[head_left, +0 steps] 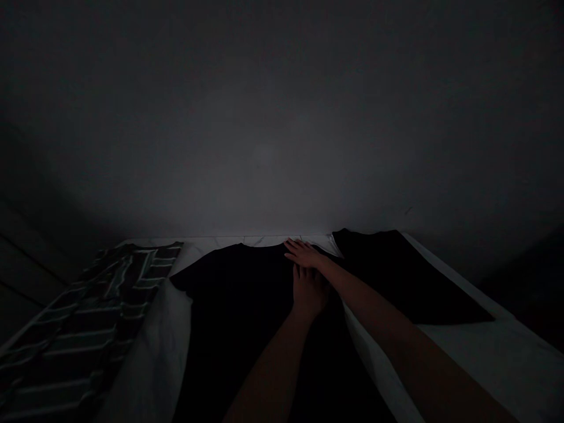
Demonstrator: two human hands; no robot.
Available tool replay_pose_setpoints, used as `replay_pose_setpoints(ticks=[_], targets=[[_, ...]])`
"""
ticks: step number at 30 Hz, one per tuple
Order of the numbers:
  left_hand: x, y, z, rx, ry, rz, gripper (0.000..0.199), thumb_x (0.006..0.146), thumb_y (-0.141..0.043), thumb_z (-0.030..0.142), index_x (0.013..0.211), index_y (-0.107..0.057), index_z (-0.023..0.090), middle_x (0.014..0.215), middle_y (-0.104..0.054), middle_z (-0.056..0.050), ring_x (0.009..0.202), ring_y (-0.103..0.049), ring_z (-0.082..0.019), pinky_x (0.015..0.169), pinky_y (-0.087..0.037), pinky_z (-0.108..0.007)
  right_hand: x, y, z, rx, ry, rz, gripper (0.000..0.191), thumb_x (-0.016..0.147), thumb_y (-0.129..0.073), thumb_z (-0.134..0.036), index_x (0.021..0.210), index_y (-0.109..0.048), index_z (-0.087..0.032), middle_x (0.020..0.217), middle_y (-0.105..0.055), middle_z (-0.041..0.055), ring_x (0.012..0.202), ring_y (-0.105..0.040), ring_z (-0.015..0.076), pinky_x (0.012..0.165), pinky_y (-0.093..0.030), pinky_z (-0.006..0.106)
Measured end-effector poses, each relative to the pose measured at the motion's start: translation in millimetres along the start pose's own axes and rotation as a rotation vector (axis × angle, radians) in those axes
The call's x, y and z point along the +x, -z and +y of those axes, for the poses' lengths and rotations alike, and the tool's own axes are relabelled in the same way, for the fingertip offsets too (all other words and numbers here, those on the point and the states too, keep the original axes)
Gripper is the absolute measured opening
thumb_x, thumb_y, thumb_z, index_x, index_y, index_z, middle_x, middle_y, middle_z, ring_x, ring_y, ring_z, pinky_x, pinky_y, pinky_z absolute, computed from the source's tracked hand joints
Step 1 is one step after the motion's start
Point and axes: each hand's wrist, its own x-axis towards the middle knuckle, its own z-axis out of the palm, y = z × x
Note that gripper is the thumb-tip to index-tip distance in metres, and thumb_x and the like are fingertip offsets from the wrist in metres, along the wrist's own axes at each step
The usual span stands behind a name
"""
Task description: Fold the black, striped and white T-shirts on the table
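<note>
A dark T-shirt (pixel 247 305) lies spread flat on a pale marbled surface, its neckline toward the wall and one sleeve out to the left. My right hand (pixel 304 254) rests flat near the shirt's neckline and right shoulder, fingers stretched out to the left. Just below it, my left hand (pixel 309 289) lies on the upper right of the shirt, fingers pointing away from me. The two hands are close together, the right one farther off. Dim light hides the shirt's details.
A striped garment (pixel 92 317) is laid out at the left. At the right lies a folded dark garment (pixel 405 276). The pale marbled surface (pixel 489 352) shows between them, and a plain grey wall (pixel 264 129) rises behind its far edge.
</note>
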Motion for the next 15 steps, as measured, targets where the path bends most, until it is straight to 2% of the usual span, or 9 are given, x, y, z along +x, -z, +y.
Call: replay_pose_setpoints(ticks=[2,4,7,9,11,13,15], targets=[[1,-5.0,-1,0.005,0.000,0.004,0.067,0.097,-0.034,0.053,0.157,-0.030,0.021,0.162,-0.029,-0.012,0.151,-0.020,-0.036,0.123,-0.018,-0.058,13,4,-8,-0.012,-0.028,0.056,0.053,0.103,-0.037,-0.042,0.148,-0.046,-0.016,0.157,-0.038,0.0143,0.146,-0.030,0.0337,0.118,-0.019,0.057],[2,-13.3,-2,0.019,-0.029,-0.014,0.066,0.097,-0.037,0.049,0.157,-0.030,0.020,0.162,-0.029,-0.012,0.151,-0.018,-0.036,0.123,-0.018,-0.058,29,7,-23,-0.011,-0.004,0.102,0.050,0.104,-0.034,-0.040,0.146,-0.049,-0.019,0.156,-0.041,0.0122,0.147,-0.029,0.0296,0.120,-0.015,0.054],[5,-29.6,-5,0.039,-0.054,0.017,0.062,0.098,-0.039,0.043,0.155,-0.035,0.018,0.160,-0.032,-0.012,0.151,-0.020,-0.036,0.122,-0.022,-0.057,50,1,-55,0.074,0.219,0.081,0.048,0.105,-0.032,-0.039,0.150,-0.044,-0.026,0.159,-0.037,0.0052,0.149,-0.026,0.0218,0.122,-0.017,0.046],[8,-39.3,-7,0.043,-0.031,0.065,0.060,0.098,-0.041,0.042,0.153,-0.039,0.019,0.158,-0.036,-0.013,0.148,-0.026,-0.037,0.121,-0.027,-0.057,60,-10,-75,0.151,0.413,0.006,0.051,0.105,-0.030,-0.043,0.153,-0.038,-0.027,0.162,-0.029,0.0044,0.151,-0.022,0.0212,0.122,-0.018,0.045],[10,-45.2,-9,0.034,-0.001,0.083,0.060,0.097,-0.044,0.045,0.152,-0.041,0.021,0.156,-0.040,-0.015,0.145,-0.034,-0.039,0.117,-0.033,-0.059,65,-22,-89,0.178,0.511,-0.045,0.056,0.105,-0.029,-0.049,0.156,-0.031,-0.026,0.164,-0.020,0.0050,0.152,-0.016,0.0226,0.123,-0.015,0.046],[12,-46.6,-9,0.007,0.007,0.060,0.060,0.096,-0.045,0.048,0.151,-0.043,0.024,0.156,-0.041,-0.015,0.143,-0.036,-0.039,0.114,-0.037,-0.060,67,-29,-97,0.159,0.514,-0.048,0.061,0.103,-0.030,-0.053,0.158,-0.025,-0.026,0.165,-0.014,0.0050,0.152,-0.012,0.0238,0.123,-0.013,0.047],[12,-44.3,-9,-0.019,0.012,0.027,0.060,0.097,-0.046,0.049,0.151,-0.044,0.023,0.156,-0.039,-0.017,0.143,-0.036,-0.039,0.113,-0.038,-0.059,67,-28,-100,0.127,0.468,-0.037,0.063,0.102,-0.033,-0.053,0.158,-0.023,-0.026,0.165,-0.015,0.0053,0.152,-0.012,0.0248,0.123,-0.012,0.048]])
